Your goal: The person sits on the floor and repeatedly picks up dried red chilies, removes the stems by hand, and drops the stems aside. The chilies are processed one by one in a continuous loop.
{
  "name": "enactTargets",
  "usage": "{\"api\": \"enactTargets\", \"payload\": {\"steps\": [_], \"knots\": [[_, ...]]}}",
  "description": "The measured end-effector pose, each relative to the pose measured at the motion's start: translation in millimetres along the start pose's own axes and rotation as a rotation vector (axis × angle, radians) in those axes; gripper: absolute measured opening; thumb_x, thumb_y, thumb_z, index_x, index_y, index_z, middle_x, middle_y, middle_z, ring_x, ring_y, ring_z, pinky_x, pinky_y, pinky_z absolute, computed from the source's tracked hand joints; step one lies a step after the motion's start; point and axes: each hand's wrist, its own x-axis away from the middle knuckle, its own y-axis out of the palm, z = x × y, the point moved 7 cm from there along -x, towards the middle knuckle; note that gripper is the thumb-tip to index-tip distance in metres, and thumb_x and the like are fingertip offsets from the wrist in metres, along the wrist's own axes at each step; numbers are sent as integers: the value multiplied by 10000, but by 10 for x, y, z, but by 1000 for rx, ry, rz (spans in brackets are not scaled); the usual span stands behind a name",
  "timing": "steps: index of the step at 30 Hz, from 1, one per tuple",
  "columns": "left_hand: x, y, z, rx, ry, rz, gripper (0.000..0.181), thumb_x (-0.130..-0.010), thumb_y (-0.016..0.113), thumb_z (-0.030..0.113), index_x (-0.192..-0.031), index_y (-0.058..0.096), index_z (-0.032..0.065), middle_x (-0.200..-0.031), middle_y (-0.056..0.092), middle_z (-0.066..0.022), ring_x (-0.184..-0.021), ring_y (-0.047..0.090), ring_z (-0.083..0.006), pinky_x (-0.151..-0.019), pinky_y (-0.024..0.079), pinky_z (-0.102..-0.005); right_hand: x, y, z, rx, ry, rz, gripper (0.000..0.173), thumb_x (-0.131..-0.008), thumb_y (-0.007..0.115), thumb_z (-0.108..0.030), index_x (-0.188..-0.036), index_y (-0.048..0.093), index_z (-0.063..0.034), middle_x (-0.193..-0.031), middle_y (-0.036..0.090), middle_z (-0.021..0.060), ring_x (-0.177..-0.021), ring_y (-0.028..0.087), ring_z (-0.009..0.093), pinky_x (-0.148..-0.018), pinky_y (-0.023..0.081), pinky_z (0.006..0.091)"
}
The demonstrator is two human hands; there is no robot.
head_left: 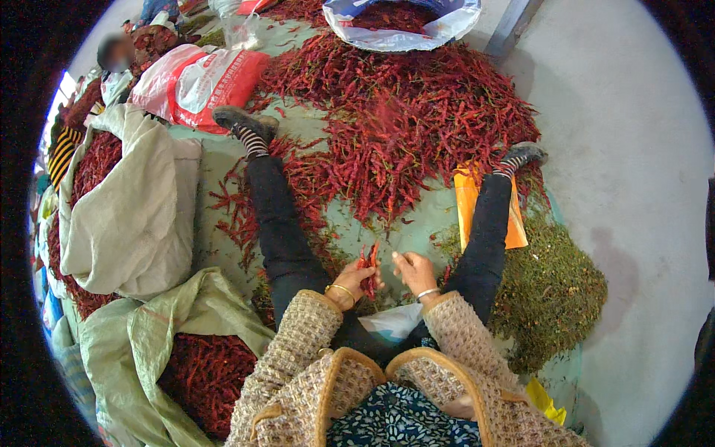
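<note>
Between my outstretched legs, my left hand (pixel 357 279) holds a small bunch of dried red chili peppers (pixel 368 271) upright. Just to its right is my right hand (pixel 416 272), its thumb and forefinger brought together; a thin stem may be between them, but it is too small to tell. A large heap of red chilies with greenish stems (pixel 391 134) spreads over the pale green sheet beyond both hands. A white plastic bag (pixel 394 323) lies below the hands, in my lap.
At my left stand a pale woven sack (pixel 134 212) and an open green sack (pixel 201 290) of chilies. A pile of stems (pixel 547 290) lies right, beside an orange bag (pixel 466 207). A red-white bag (pixel 195 84) and open chili sack (pixel 402 42) are ahead; another person (pixel 115 53) sits far left.
</note>
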Motion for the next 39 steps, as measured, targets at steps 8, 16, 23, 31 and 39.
{"api": "enactTargets", "payload": {"steps": [8,16,23,31,39], "knots": [[135,281,21,-457,-87,-91,167,-823,547,217,-881,465,82,-586,447,2,-412,387,-89,-367,287,-227,-285,289,351,-441,226,-221,305,-785,580,-362,-752,585,-59,-635,546,-5,-468,447,61,-371,343,207],[99,57,54,-580,-87,183,332,-865,425,412,-792,495,96,-457,377,9,-334,332,-97,-312,235,-240,-213,343,370,-462,308,-196,269,-786,576,-345,-773,587,-77,-641,542,-14,-462,432,51,-372,350,202],[14,-17,81,-647,165,223,306,-855,455,387,-776,517,98,-471,393,15,-361,352,-93,-338,257,-242,-216,412,358,-513,224,-272,289,-787,573,-353,-789,588,-65,-633,522,-21,-446,422,51,-372,345,206],[-8,-23,-27,-766,9,130,214,-855,476,307,-821,508,99,-516,428,21,-398,372,-83,-368,275,-230,-231,405,584,-457,264,-197,300,-777,590,-358,-734,585,-62,-584,506,-9,-432,421,60,-365,332,208],[-8,-26,-68,-778,7,55,187,-839,497,271,-827,519,85,-546,456,18,-427,393,-77,-389,304,-226,-99,424,636,-594,329,-150,273,-838,524,-309,-770,589,-52,-605,493,-7,-431,423,72,-367,336,213]]}}
